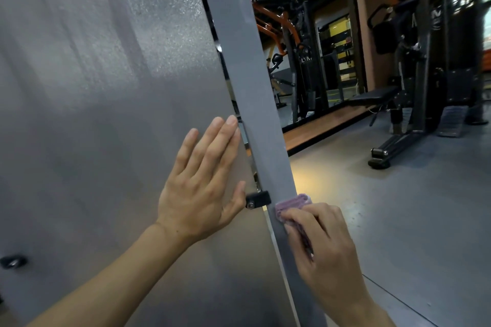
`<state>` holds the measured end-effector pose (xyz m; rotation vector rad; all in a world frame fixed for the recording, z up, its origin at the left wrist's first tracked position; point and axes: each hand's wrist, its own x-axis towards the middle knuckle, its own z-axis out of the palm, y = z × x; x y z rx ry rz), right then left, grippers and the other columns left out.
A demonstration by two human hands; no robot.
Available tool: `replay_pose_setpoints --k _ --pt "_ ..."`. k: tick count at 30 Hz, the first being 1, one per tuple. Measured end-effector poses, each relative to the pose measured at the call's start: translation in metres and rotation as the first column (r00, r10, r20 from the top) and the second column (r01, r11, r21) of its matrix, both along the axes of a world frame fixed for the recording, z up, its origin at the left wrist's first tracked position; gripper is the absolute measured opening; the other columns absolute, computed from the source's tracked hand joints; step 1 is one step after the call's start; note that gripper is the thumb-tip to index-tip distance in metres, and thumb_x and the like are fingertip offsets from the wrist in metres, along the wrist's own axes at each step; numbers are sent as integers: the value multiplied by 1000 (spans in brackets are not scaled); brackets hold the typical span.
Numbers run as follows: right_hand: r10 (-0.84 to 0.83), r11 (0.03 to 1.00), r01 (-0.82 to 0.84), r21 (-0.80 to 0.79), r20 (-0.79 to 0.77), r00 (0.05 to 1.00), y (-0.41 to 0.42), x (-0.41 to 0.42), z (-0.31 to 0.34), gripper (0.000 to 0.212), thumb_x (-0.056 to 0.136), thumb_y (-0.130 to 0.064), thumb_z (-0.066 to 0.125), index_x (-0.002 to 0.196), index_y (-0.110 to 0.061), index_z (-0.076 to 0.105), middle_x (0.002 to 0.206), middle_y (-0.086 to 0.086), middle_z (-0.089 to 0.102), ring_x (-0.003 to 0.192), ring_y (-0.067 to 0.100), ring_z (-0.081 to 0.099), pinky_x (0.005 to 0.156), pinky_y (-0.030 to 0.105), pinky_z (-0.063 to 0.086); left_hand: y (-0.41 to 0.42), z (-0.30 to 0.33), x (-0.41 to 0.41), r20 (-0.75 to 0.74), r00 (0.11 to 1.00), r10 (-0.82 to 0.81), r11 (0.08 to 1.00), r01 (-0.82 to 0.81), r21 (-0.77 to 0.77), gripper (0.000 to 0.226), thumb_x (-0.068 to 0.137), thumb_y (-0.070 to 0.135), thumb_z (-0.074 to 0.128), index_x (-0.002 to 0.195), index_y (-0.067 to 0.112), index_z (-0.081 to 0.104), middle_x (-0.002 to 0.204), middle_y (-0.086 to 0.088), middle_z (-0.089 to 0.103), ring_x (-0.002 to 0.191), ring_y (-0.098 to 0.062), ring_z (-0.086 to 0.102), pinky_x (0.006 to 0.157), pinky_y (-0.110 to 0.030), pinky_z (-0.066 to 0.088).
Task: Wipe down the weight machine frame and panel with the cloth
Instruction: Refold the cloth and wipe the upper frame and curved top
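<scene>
The left hand [202, 183] lies flat with straight fingers on the grey panel [93, 114], near its right edge. The right hand [322, 241] grips the purple cloth [289, 206], pressing it against the frame post [247, 74] just beside a black bracket [257, 199].

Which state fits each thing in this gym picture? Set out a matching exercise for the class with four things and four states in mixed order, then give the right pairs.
Things:
1. left hand
2. right hand
3. purple cloth
4. black bracket

States:
A. pressed against the grey frame post
B. joins the panel edge to the post
C. lies flat, fingers straight, on the panel
D. fingers curled over the cloth

Pairs: 1-C, 2-D, 3-A, 4-B
</scene>
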<state>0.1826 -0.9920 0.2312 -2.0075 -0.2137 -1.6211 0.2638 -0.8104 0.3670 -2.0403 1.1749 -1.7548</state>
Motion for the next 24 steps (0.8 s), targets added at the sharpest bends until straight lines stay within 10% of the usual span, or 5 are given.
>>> replay_pose_setpoints --k 13,24 --pt "-67 996 66 -60 -14 998 12 -10 46 12 94 -4 70 104 -8 74 100 3 65 89 24 58 80 29 47 2 2 -3 -9 1000 -13 1000 13 -3 73 98 39 50 156 -2 31 165 -16 26 155 -30 22 124 -53 23" --pt "-48 999 47 -19 -71 996 16 -15 55 19 92 -5 72 108 -14 73 105 -5 61 94 15 57 89 12 40 3 2 -3 -34 999 7 1000 -7 1 76 97 41 50 158 1 27 167 -15 21 156 -28 19 125 -51 22"
